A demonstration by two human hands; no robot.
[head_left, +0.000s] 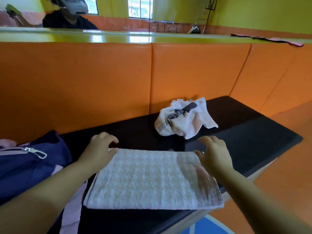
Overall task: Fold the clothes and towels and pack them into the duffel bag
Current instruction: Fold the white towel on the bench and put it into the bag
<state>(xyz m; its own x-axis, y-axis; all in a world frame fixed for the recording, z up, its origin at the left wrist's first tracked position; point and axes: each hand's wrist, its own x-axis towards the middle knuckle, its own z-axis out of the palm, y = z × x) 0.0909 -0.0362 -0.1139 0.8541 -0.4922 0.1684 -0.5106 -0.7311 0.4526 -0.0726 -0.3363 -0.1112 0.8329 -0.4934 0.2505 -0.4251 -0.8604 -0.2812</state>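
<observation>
A white towel (152, 179) lies folded flat on the black bench (244, 132) right in front of me. My left hand (99, 149) is at its far left corner, fingers spread and curled, thumb touching the edge. My right hand (214, 152) hovers at the far right corner, fingers apart, holding nothing. A crumpled pile of white cloth with a dark patterned piece (184, 118) sits farther back on the bench. The navy duffel bag (28, 166) with a pink zipper and strap lies at my left, partly cut off by the frame.
An orange padded wall (84, 85) backs the bench, with a mirror (168, 12) above it showing a person wearing a headset. The orange floor (287, 166) lies to the right of the bench's end.
</observation>
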